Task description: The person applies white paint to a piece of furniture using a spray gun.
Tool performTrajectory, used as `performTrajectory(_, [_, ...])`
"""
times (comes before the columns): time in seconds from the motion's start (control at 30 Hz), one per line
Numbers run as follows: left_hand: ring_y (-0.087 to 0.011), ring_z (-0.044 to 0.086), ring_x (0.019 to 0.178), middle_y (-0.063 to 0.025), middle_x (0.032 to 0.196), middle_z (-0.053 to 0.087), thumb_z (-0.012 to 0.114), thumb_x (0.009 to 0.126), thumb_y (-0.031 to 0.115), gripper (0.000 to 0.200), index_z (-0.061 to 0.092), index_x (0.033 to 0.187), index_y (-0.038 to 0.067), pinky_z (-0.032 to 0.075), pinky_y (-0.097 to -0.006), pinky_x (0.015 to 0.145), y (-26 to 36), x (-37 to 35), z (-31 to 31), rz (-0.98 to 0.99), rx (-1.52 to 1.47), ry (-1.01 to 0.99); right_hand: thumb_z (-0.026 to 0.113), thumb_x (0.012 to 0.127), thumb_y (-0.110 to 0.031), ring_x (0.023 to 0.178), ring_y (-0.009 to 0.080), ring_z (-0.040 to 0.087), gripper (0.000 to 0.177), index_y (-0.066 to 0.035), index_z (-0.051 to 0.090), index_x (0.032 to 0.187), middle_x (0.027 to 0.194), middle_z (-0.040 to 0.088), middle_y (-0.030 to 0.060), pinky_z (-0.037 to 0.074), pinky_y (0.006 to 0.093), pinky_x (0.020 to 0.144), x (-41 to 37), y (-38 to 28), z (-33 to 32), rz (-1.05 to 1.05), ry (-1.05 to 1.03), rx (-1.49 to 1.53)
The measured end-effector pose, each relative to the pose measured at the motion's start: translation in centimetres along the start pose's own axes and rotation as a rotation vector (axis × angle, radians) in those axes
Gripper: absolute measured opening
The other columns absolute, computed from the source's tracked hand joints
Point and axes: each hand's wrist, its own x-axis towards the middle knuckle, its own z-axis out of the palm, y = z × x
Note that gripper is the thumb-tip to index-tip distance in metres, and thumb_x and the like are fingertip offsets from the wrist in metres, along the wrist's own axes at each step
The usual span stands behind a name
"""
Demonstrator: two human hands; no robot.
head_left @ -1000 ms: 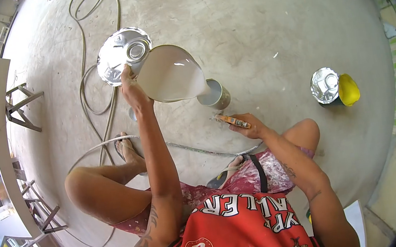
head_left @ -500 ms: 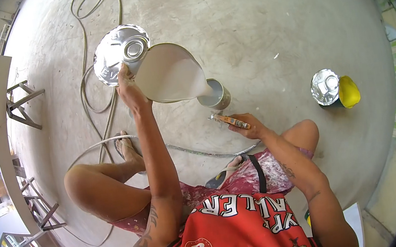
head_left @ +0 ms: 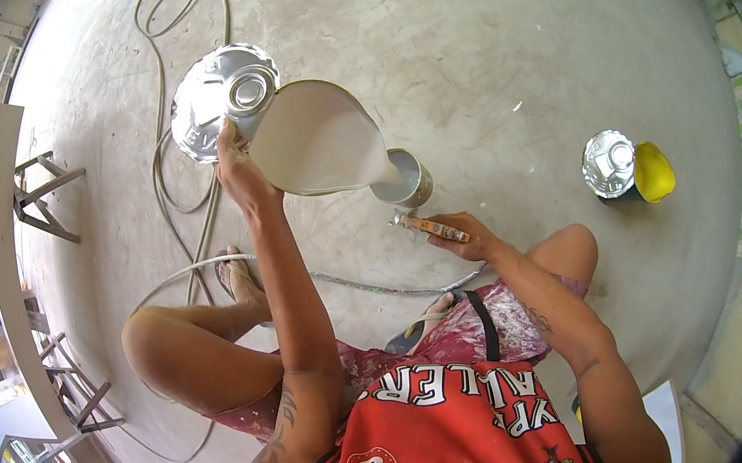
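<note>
My left hand (head_left: 245, 175) is closed on the side of a tilted paint can (head_left: 317, 191), just below its bent-back silver lid (head_left: 212, 93). Pale, off-white paint (head_left: 321, 140) fills the can to its lip and runs over into a smaller can (head_left: 419, 189) standing on the floor. In my right hand (head_left: 470, 235), fingers wrapped round it, is an orange-handled tool (head_left: 439, 228) with a whitish, smeared end. That end points at the base of the smaller can. The underside of the tilted can is hidden.
A can with a silver lid (head_left: 610, 164) and yellow inside stands at the right. Hoses (head_left: 162, 156) loop over the concrete floor at left and one crosses before my feet. A long white board (head_left: 12, 269) rests on trestles (head_left: 43, 195) at far left.
The tilted can and its lid have shifted very slightly left, with my left hand. Paint still runs into the smaller can, and my right hand stays put.
</note>
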Motion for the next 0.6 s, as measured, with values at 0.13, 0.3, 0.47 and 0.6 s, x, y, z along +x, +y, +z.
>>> performTrajectory(0.13, [-0.0250, 0.070, 0.095, -0.0180, 0.112, 0.069, 0.048, 0.103, 0.026, 0.041, 0.060, 0.122, -0.008, 0.057, -0.0353, 0.084, 0.4, -0.4, 0.4, 0.013, 0.045, 0.026, 0.070, 0.092, -0.017, 0.092, 0.0286, 0.072, 0.033, -0.004, 0.067, 0.122, 0.102, 0.074, 0.0163, 0.055, 0.0368, 0.082, 0.0, -0.3, -0.1, 0.007, 0.002, 0.000])
performTrajectory(0.3, [-0.0249, 0.071, 0.093, -0.0178, 0.110, 0.069, 0.050, 0.102, 0.026, 0.041, 0.060, 0.121, -0.008, 0.058, -0.0351, 0.081, 1.0, -0.8, 0.6, 0.017, 0.049, 0.025, 0.071, 0.092, -0.018, 0.087, 0.0290, 0.072, 0.032, -0.003, 0.067, 0.120, 0.097, 0.074, 0.0155, 0.055, 0.0374, 0.079, 0.0, -0.7, -0.1, -0.038, 0.024, 0.008])
performTrajectory(0.47, [-0.0254, 0.071, 0.093, -0.0176, 0.110, 0.070, 0.049, 0.102, 0.026, 0.041, 0.059, 0.122, -0.008, 0.058, -0.0356, 0.081, 1.1, -0.9, 0.9, -0.005, 0.048, 0.040, 0.071, 0.092, -0.019, 0.086, 0.0288, 0.072, 0.031, -0.004, 0.067, 0.120, 0.095, 0.074, 0.0153, 0.055, 0.0377, 0.078, -0.1, -1.2, -0.2, -0.041, 0.029, 0.028])
performTrajectory(0.6, [-0.0257, 0.071, 0.093, -0.0174, 0.110, 0.069, 0.049, 0.102, 0.027, 0.041, 0.059, 0.122, -0.008, 0.057, -0.0364, 0.083, 0.8, -0.8, 0.6, 0.019, 0.039, 0.008, 0.070, 0.093, -0.020, 0.085, 0.0284, 0.072, 0.031, -0.004, 0.067, 0.120, 0.094, 0.074, 0.0149, 0.055, 0.0377, 0.078, 0.0, -1.0, -0.1, -0.063, 0.029, 0.035])
